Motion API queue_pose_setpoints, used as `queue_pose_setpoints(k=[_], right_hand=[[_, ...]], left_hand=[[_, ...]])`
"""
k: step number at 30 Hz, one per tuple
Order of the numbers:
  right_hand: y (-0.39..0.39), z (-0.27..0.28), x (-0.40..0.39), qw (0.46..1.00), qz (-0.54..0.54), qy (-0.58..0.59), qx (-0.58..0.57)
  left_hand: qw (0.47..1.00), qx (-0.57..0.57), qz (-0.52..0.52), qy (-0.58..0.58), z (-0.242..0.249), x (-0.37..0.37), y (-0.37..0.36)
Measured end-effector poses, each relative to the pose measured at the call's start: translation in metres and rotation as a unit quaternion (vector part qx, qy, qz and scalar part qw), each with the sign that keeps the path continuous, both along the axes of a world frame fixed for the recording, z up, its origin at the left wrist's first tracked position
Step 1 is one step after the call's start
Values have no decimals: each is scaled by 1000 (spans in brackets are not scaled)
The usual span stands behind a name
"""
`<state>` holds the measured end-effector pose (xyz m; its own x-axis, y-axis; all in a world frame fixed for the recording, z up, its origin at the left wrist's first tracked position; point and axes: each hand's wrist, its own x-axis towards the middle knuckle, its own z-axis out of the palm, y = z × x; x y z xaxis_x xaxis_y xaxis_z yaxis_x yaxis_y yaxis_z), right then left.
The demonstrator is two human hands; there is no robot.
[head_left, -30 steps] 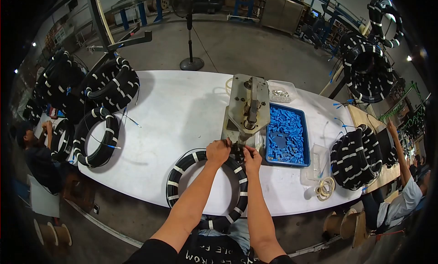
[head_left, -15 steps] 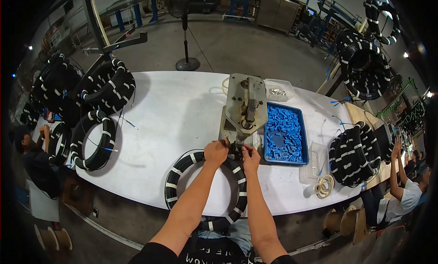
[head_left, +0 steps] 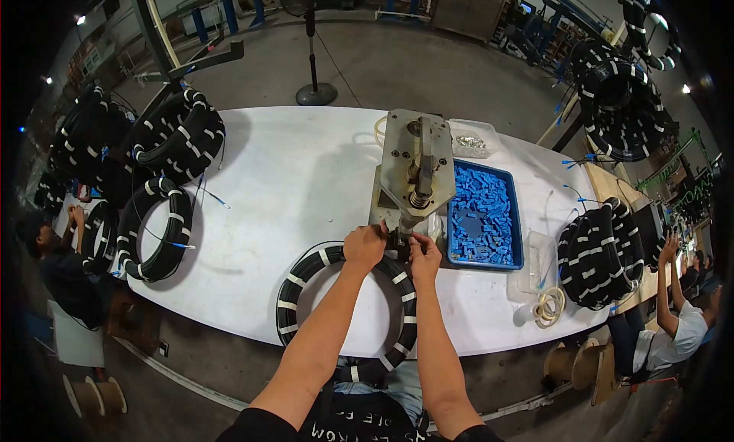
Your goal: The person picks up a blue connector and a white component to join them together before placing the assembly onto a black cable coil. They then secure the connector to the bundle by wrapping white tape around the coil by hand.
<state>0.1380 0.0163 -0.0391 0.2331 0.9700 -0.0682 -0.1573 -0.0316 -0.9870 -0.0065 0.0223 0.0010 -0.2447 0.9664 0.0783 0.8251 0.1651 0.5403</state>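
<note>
A metal press (head_left: 417, 163) stands on the white table, and both of my hands are at its lower front. My left hand (head_left: 365, 247) is closed at the left of the press's foot; what its fingers hold is hidden. On the right side of the foot, my right hand (head_left: 424, 257) has its fingers pinched together, on something too small to make out. Beneath my forearms a black cable coil (head_left: 288, 295) banded with white tape lies at the table's front edge. Right of the press is a blue tray (head_left: 520, 235) full of small blue connectors (head_left: 482, 205).
More taped coils (head_left: 157, 228) stand at the left, and another bundle (head_left: 600, 255) at the right. Behind the blue tray sits a clear box (head_left: 489, 136) of small metal parts. A co-worker (head_left: 57, 258) is at far left, another (head_left: 680, 327) at far right. A fan (head_left: 316, 94) stands behind.
The view has shifted slightly, so the press and tray appear a little higher and further right. Both my hands remain at the press's foot, with the right fingers slightly changed in pose.
</note>
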Motion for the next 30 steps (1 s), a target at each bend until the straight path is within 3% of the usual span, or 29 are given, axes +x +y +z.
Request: queue_pose_setpoints(k=[30], right_hand=[[-1,-4,3,1000,10,-8,-10]], left_hand=[[1000,-19,9,2,5,0,-1]])
